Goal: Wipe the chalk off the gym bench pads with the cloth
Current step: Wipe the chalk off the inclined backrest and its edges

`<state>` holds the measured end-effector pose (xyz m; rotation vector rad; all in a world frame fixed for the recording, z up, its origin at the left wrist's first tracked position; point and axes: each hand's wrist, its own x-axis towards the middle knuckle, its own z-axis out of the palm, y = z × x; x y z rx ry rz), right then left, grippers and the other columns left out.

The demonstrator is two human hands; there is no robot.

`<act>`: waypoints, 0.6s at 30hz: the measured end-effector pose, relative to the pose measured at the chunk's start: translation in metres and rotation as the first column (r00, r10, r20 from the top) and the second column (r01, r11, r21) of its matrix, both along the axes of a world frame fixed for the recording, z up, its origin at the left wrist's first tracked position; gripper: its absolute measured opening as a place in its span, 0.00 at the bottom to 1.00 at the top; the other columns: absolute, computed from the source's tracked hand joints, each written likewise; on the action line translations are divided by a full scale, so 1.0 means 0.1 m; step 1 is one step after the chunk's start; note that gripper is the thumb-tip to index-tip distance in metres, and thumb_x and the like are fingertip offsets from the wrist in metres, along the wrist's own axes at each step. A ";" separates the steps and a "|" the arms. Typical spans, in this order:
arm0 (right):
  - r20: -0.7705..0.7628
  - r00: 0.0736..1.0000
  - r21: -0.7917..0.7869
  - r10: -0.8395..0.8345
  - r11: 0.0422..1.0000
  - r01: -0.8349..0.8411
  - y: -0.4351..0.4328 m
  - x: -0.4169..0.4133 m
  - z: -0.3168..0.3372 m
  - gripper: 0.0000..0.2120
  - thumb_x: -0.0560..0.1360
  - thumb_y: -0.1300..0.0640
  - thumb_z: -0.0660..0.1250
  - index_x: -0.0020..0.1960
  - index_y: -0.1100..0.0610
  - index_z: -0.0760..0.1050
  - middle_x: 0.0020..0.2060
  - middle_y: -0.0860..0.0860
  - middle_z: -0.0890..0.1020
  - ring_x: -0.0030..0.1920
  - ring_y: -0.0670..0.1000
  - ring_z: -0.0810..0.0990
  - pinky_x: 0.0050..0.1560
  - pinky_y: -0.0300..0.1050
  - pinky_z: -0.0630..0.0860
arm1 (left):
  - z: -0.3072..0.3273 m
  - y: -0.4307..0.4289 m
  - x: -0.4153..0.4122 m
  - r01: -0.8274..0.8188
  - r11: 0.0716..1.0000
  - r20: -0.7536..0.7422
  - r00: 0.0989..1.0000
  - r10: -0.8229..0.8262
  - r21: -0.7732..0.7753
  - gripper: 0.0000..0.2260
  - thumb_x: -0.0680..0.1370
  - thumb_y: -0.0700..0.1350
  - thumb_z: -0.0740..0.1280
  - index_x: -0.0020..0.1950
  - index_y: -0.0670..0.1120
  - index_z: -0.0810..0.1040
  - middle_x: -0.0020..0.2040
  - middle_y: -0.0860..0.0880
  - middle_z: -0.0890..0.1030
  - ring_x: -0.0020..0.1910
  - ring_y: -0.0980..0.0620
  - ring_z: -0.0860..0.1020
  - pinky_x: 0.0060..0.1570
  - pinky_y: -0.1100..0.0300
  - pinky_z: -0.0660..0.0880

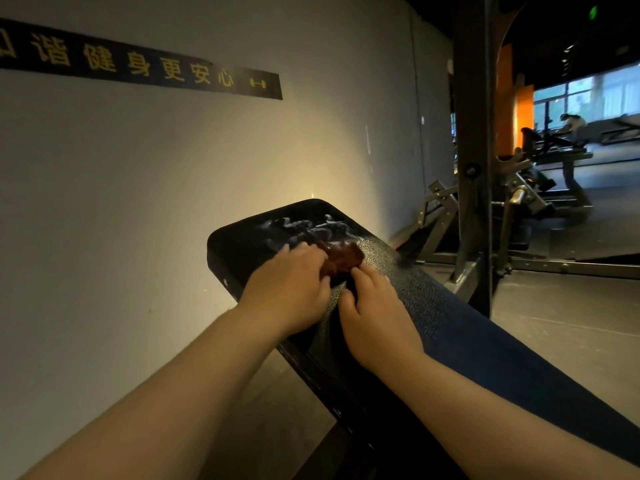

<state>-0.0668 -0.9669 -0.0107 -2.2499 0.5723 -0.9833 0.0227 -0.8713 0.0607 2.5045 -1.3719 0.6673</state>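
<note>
A black padded gym bench (450, 327) runs from the lower right up to its far end near the wall. White chalk smears (308, 226) cover the pad's far end. A crumpled dark red cloth (343, 259) lies on the pad just below the chalk. My left hand (291, 292) lies over the cloth's left part, fingers curled onto it. My right hand (374, 317) rests on the pad beside it, its fingertips touching the cloth's near edge.
A pale wall (138, 202) with a dark banner of yellow characters (138, 64) stands close on the left. A dark steel rack upright (472, 150) rises to the right of the bench. Further gym machines (540, 181) and a grey floor lie beyond.
</note>
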 end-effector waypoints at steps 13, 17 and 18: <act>-0.014 1.000 -0.019 0.001 1.000 -0.001 0.01 -0.04 0.03 0.25 0.83 0.51 0.54 0.79 0.54 0.59 0.79 0.48 0.60 0.79 0.49 0.55 0.79 0.52 0.54 | 0.05 0.02 0.19 0.118 0.993 0.021 0.993 -0.117 0.000 0.19 0.83 0.50 0.59 0.75 0.57 0.67 0.79 0.58 0.62 0.77 0.49 0.62 0.73 0.48 0.64; -0.015 1.000 -0.012 -0.003 1.000 0.003 0.00 -0.03 0.01 0.25 0.83 0.49 0.53 0.79 0.51 0.58 0.79 0.46 0.59 0.79 0.49 0.55 0.79 0.54 0.56 | 0.19 0.09 0.41 0.111 0.994 -0.011 0.994 -0.111 -0.022 0.16 0.82 0.48 0.61 0.70 0.59 0.71 0.75 0.57 0.69 0.74 0.45 0.66 0.71 0.42 0.66; -0.027 1.000 -0.010 -0.006 1.000 0.005 0.00 -0.03 0.01 0.26 0.83 0.49 0.53 0.80 0.51 0.57 0.80 0.46 0.57 0.80 0.48 0.53 0.79 0.54 0.55 | 0.28 0.09 0.53 0.056 0.995 -0.009 0.998 -0.057 -0.079 0.15 0.82 0.46 0.61 0.67 0.57 0.73 0.71 0.54 0.72 0.70 0.44 0.69 0.68 0.43 0.69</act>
